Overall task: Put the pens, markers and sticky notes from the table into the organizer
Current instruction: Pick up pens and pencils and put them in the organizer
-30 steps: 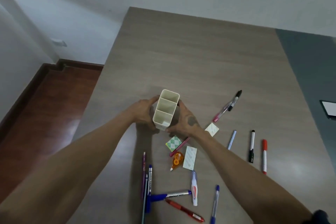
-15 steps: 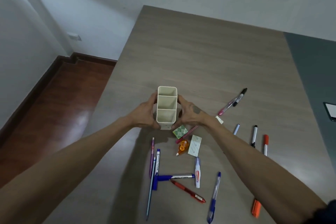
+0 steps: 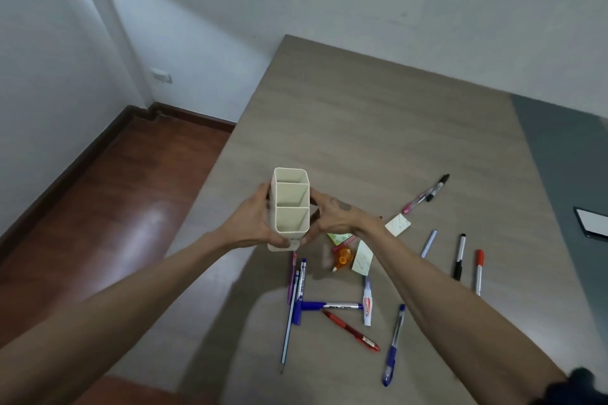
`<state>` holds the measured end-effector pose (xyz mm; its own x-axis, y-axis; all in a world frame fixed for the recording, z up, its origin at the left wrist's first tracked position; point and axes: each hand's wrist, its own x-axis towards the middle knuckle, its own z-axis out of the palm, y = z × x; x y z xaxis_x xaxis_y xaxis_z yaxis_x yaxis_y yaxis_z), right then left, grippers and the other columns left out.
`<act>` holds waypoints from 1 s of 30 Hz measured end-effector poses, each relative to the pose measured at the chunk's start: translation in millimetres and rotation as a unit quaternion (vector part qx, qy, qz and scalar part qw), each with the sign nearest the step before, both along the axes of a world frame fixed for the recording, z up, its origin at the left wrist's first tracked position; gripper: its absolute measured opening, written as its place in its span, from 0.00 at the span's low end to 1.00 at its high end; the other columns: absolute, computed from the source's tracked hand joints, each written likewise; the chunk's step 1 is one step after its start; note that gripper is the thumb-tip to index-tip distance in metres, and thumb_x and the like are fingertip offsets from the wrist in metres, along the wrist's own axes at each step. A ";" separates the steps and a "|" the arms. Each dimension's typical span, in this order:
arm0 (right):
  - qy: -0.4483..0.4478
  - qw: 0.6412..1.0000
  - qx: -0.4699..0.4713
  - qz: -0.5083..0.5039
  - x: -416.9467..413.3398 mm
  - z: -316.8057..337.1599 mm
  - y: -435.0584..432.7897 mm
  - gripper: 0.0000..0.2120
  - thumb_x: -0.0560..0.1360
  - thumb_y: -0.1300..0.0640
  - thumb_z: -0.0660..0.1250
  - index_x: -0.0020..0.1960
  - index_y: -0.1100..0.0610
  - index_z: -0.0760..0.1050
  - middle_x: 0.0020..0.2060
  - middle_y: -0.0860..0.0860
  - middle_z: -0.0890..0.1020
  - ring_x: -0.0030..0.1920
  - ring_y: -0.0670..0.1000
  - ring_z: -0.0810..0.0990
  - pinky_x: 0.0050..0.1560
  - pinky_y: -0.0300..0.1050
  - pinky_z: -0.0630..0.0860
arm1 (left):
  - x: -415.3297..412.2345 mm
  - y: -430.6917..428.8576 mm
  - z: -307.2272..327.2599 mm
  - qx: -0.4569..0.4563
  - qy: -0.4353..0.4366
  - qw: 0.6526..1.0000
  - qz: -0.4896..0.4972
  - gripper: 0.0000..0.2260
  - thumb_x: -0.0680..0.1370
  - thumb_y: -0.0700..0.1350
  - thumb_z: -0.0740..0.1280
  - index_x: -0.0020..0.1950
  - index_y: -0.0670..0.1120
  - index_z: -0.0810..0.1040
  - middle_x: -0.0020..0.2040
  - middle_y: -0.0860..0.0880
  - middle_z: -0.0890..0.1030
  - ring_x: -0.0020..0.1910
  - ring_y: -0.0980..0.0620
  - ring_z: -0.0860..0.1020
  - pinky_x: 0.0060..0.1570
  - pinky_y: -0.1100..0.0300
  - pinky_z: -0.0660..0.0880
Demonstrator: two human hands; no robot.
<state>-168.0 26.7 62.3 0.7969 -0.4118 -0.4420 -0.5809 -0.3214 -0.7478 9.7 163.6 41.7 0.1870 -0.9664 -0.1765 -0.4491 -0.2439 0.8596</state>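
A cream organizer [image 3: 291,207] with three empty compartments is held upright between both hands near the table's left edge. My left hand [image 3: 253,222] grips its left wall and my right hand [image 3: 332,217] grips its right wall. Pens and markers lie scattered in front of and to the right of it: a blue marker [image 3: 330,306], a red pen [image 3: 352,331], a blue pen [image 3: 393,345], a black marker [image 3: 459,256], a red marker [image 3: 478,271], a pink pen [image 3: 417,201]. Sticky notes [image 3: 398,224] and another pad [image 3: 362,257] lie beside my right wrist.
An orange tape dispenser [image 3: 343,258] and a correction pen [image 3: 367,304] lie among the pens. A phone [image 3: 592,222] rests at the far right. The wooden table [image 3: 362,128] has its left edge close to the organizer, with floor [image 3: 108,207] below.
The organizer has been turned upright and lifted a little with both hands. The camera view has tilted up and to the left.
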 end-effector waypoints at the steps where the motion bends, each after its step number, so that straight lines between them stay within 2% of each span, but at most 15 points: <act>1: 0.004 1.000 -0.001 -0.003 1.2 0.4 3.2 0.53 0.58 0.60 0.84 0.75 0.48 0.60 0.67 0.48 0.75 0.55 0.52 0.83 0.62 0.56 0.78 | 0.4 3.6 0.8 -0.003 0.000 1.000 0.005 0.52 0.57 0.44 0.86 0.76 0.51 0.63 0.63 0.59 0.77 0.61 0.61 0.78 0.57 0.58 0.78; 3: 0.001 1.000 -0.001 -0.001 2.2 4.6 8.0 0.52 0.58 0.60 0.84 0.75 0.49 0.61 0.67 0.48 0.76 0.60 0.51 0.80 0.64 0.55 0.76 | 0.5 8.6 2.7 -0.005 0.005 1.000 0.013 0.51 0.58 0.44 0.86 0.75 0.51 0.63 0.62 0.61 0.78 0.60 0.64 0.78 0.54 0.62 0.78; 5: -0.007 1.000 0.012 0.006 3.3 8.0 9.8 0.51 0.59 0.63 0.83 0.75 0.49 0.61 0.67 0.45 0.75 0.57 0.47 0.81 0.62 0.50 0.78 | 0.6 11.7 5.5 -0.013 0.008 1.000 0.016 0.51 0.58 0.44 0.86 0.76 0.51 0.63 0.62 0.61 0.78 0.60 0.63 0.78 0.54 0.63 0.77; 7: -0.010 1.000 0.014 0.016 5.7 11.7 10.6 0.51 0.59 0.63 0.83 0.75 0.47 0.61 0.68 0.44 0.75 0.56 0.43 0.81 0.59 0.46 0.79 | 1.4 13.3 8.5 -0.023 0.006 1.000 0.016 0.51 0.58 0.45 0.85 0.77 0.54 0.62 0.63 0.61 0.77 0.60 0.60 0.79 0.57 0.60 0.78; 9: -0.013 1.000 0.015 0.008 7.0 8.4 11.6 0.53 0.58 0.60 0.83 0.76 0.45 0.60 0.70 0.45 0.73 0.60 0.48 0.81 0.61 0.52 0.79 | 2.1 15.6 10.0 -0.028 0.008 0.999 0.020 0.52 0.58 0.46 0.84 0.77 0.54 0.62 0.64 0.61 0.77 0.60 0.59 0.79 0.58 0.57 0.78; 12: 0.034 0.998 -0.008 -0.053 5.3 -1.9 19.8 0.54 0.60 0.58 0.83 0.77 0.46 0.57 0.70 0.51 0.73 0.53 0.54 0.84 0.54 0.53 0.82 | 5.5 25.0 6.4 -0.026 0.010 0.999 0.038 0.53 0.58 0.47 0.84 0.78 0.53 0.61 0.65 0.58 0.77 0.59 0.60 0.78 0.55 0.59 0.77; 15: 0.160 0.976 -0.096 -0.110 -4.2 -27.0 45.9 0.40 0.67 0.59 0.79 0.72 0.55 0.62 0.60 0.57 0.77 0.50 0.58 0.82 0.46 0.53 0.83 | 12.4 38.8 -1.6 -0.028 0.004 0.998 0.058 0.52 0.59 0.45 0.84 0.78 0.53 0.61 0.64 0.56 0.78 0.58 0.59 0.79 0.51 0.63 0.76; 18: 0.244 0.955 -0.139 -0.092 -12.5 -58.9 82.0 0.26 0.70 0.57 0.73 0.63 0.59 0.67 0.54 0.57 0.77 0.50 0.57 0.79 0.49 0.51 0.81 | 18.2 53.3 -6.9 -0.027 -0.003 0.997 0.073 0.52 0.60 0.42 0.85 0.78 0.55 0.60 0.63 0.57 0.79 0.56 0.63 0.79 0.47 0.71 0.74; 21: 0.224 0.952 -0.168 -0.127 -14.4 -77.5 100.5 0.24 0.71 0.58 0.68 0.65 0.61 0.66 0.51 0.57 0.77 0.50 0.56 0.78 0.48 0.49 0.78 | 20.3 64.4 -11.3 -0.026 -0.011 0.997 0.070 0.52 0.61 0.42 0.84 0.78 0.56 0.60 0.63 0.58 0.80 0.57 0.63 0.79 0.46 0.75 0.74; 24: 0.200 0.950 -0.164 -0.173 -11.8 -82.1 102.5 0.25 0.72 0.59 0.68 0.66 0.62 0.66 0.50 0.57 0.76 0.47 0.54 0.75 0.52 0.52 0.79 | 19.8 73.1 -15.3 -0.027 -0.007 0.997 0.072 0.52 0.59 0.44 0.84 0.78 0.58 0.61 0.63 0.58 0.80 0.57 0.60 0.81 0.52 0.67 0.78; 27: 0.189 0.950 -0.145 -0.203 -10.3 -83.8 101.4 0.25 0.71 0.60 0.69 0.66 0.60 0.66 0.51 0.57 0.77 0.54 0.58 0.79 0.49 0.52 0.80 | 18.0 78.0 -19.0 -0.028 -0.002 0.997 0.074 0.52 0.58 0.45 0.83 0.76 0.59 0.62 0.63 0.59 0.82 0.57 0.58 0.83 0.54 0.62 0.79; 30: 0.159 0.947 -0.148 -0.235 -10.6 -81.5 104.4 0.23 0.72 0.58 0.69 0.63 0.58 0.66 0.51 0.56 0.78 0.55 0.59 0.78 0.44 0.49 0.76 | 11.9 79.1 -21.2 -0.022 -0.003 0.997 0.067 0.51 0.58 0.44 0.84 0.76 0.59 0.62 0.63 0.59 0.81 0.56 0.60 0.82 0.51 0.70 0.78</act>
